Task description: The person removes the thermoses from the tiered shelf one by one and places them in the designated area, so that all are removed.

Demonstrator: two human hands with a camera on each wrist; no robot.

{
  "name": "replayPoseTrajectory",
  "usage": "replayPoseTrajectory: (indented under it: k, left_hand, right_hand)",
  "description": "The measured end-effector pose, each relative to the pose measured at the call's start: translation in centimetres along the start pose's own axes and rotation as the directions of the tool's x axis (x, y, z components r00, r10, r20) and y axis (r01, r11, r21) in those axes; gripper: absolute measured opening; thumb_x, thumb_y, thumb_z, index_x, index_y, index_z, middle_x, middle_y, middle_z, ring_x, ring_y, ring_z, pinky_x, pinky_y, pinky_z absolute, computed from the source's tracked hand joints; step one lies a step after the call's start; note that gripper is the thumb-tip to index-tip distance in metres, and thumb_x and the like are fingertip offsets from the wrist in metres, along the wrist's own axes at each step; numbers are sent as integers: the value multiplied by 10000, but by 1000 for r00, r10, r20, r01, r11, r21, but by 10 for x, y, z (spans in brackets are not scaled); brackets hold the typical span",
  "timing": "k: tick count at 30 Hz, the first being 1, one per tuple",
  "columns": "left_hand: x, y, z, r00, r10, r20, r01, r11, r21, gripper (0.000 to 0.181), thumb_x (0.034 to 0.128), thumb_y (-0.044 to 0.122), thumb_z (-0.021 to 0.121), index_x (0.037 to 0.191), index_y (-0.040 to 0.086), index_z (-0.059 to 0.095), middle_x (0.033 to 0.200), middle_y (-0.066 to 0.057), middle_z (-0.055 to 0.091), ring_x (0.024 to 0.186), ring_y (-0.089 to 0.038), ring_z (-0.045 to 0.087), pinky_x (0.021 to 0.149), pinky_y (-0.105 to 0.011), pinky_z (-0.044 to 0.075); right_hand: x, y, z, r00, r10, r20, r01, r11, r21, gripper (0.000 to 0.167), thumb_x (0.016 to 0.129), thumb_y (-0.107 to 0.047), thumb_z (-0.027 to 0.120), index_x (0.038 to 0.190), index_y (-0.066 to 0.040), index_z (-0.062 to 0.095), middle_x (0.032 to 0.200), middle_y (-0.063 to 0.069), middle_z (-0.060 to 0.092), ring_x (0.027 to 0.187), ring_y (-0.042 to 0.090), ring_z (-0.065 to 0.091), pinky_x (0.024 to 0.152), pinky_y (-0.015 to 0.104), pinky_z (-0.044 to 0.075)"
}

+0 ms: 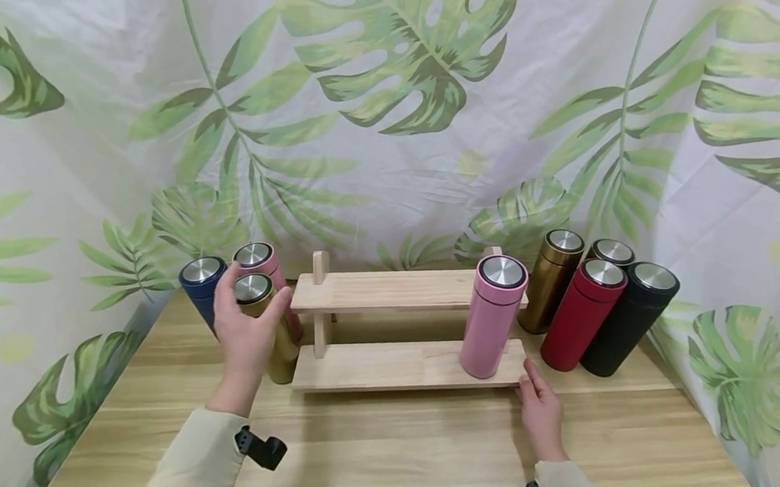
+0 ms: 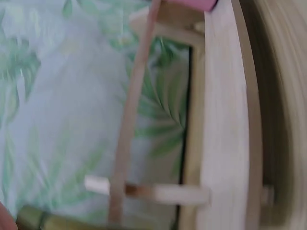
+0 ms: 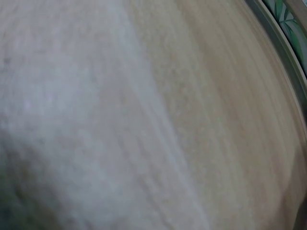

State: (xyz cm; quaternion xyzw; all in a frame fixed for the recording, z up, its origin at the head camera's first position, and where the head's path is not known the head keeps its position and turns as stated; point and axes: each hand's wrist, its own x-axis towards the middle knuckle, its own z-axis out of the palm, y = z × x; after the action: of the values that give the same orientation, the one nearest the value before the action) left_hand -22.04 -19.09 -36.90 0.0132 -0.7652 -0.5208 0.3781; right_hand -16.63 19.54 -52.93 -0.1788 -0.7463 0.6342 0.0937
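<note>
Fingers and thumb spread, my left hand stands around the upper part of a gold thermos at the rack's left end. Whether it touches the thermos is unclear. In the left wrist view a gold thermos shows at the bottom edge. A two-tier wooden rack stands in the middle of the table. My right hand grips the right end of its lower board. On that board, towards the right, a pink thermos stands upright. The right wrist view is blurred and shows neither fingers nor rack.
Behind my left hand stand a blue thermos and another pink thermos. Right of the rack are a gold thermos, a red thermos, a black thermos and one partly hidden behind them. A leaf-print cloth hangs behind the table.
</note>
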Motion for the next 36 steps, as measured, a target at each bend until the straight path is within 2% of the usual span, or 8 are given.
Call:
replayPoseTrajectory:
  k: [4, 8, 15, 19, 22, 26, 30, 36]
  left_hand:
    - [-8, 22, 12, 994, 99, 36, -98, 995, -14, 686, 737, 100, 777, 1336, 23, 451, 1357, -153, 459, 1275, -237, 381, 1090, -333, 286]
    - [-16, 42, 25, 992, 101, 77, -92, 989, -120, 660, 749, 58, 757, 1335, 25, 454, 1338, -121, 476, 1201, -215, 431, 1040, -249, 335]
    - [-26, 66, 52, 973, 117, 198, -65, 966, -251, 616, 760, 47, 746, 1306, -19, 469, 1349, -153, 475, 1294, -241, 392, 1116, -334, 281]
    - [-34, 74, 64, 950, 94, 299, 0, 954, -301, 636, 790, 69, 724, 1349, 2, 427, 1402, -127, 427, 1328, -209, 353, 1130, -322, 252]
    - [-43, 80, 73, 932, 94, 351, 18, 953, -302, 676, 798, 101, 723, 1382, 25, 392, 1430, -111, 400, 1338, -213, 339, 1134, -351, 244]
    - [-53, 87, 85, 907, 125, 402, 5, 951, -308, 681, 796, 125, 728, 1384, 34, 397, 1427, -109, 407, 1334, -234, 345, 1127, -393, 256]
    - [-62, 93, 95, 874, 133, 468, 36, 941, -335, 678, 798, 125, 728, 1386, 43, 399, 1432, -92, 403, 1341, -204, 334, 1125, -361, 262]
    - [-73, 101, 108, 825, 116, 554, 117, 923, -367, 685, 800, 85, 717, 1393, 18, 380, 1446, -104, 379, 1354, -175, 313, 1122, -288, 254]
  right_hand:
    - [0, -2, 0, 1000, -5, -3, 5, 1000, 15, 459, 994, -266, 414, 1401, -53, 390, 1450, 73, 381, 991, -93, 509, 814, 54, 446]
    - [0, -3, 0, 1000, -2, 8, 2, 1000, 7, 467, 995, -278, 408, 1404, -54, 383, 1455, 68, 373, 1021, -66, 511, 818, 54, 445]
    - [1, -2, -3, 1000, -10, -4, 10, 1000, -16, 471, 996, -295, 399, 1411, -73, 379, 1454, 65, 374, 952, -122, 509, 808, 50, 445]
    - [1, -3, -3, 1000, -19, -4, 19, 1000, 9, 465, 995, -273, 407, 1405, -54, 381, 1451, 73, 374, 898, -186, 483, 814, 57, 449]
    - [0, -3, -2, 1000, -11, -2, 11, 1000, 12, 460, 996, -264, 406, 1406, -55, 380, 1453, 68, 372, 886, -196, 477, 819, 62, 450]
    - [-2, -3, -2, 1000, -2, 7, 2, 1000, 8, 466, 997, -274, 399, 1412, -64, 371, 1460, 60, 364, 974, -117, 504, 848, 97, 455]
    - [-2, -2, -1, 1000, -6, 9, 6, 1000, 15, 469, 997, -277, 403, 1410, -58, 373, 1459, 58, 365, 1026, -61, 509, 845, 92, 455]
    - [0, -1, 1, 1000, -24, -7, 24, 998, 52, 451, 994, -237, 418, 1394, -31, 391, 1450, 78, 378, 879, -193, 491, 804, 55, 454]
